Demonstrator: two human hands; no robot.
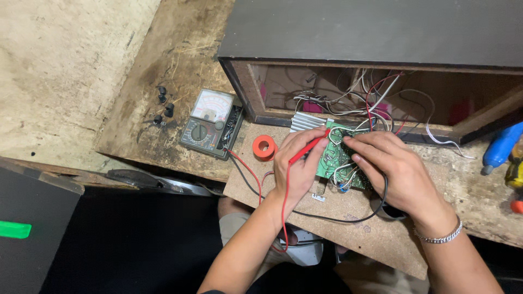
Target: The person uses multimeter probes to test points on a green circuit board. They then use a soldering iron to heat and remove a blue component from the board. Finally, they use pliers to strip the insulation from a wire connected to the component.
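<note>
Green printed circuit board (333, 158) on brown fibreboard slab (376, 234), beneath my hands. My left hand (297, 166) pinches red test probe (308, 148), tip on board. My right hand (395, 169) pinches black probe, mostly hidden. Ribbed aluminium heatsink (306, 122) behind; open wooden cabinet (376, 81) with tangled wires (348, 98) blocks far edge. Grey analogue multimeter (211, 122), orange tape roll (265, 147) left.

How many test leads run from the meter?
2: the red lead runs to the probe in the left hand; the black lead loops under the right hand.
</note>
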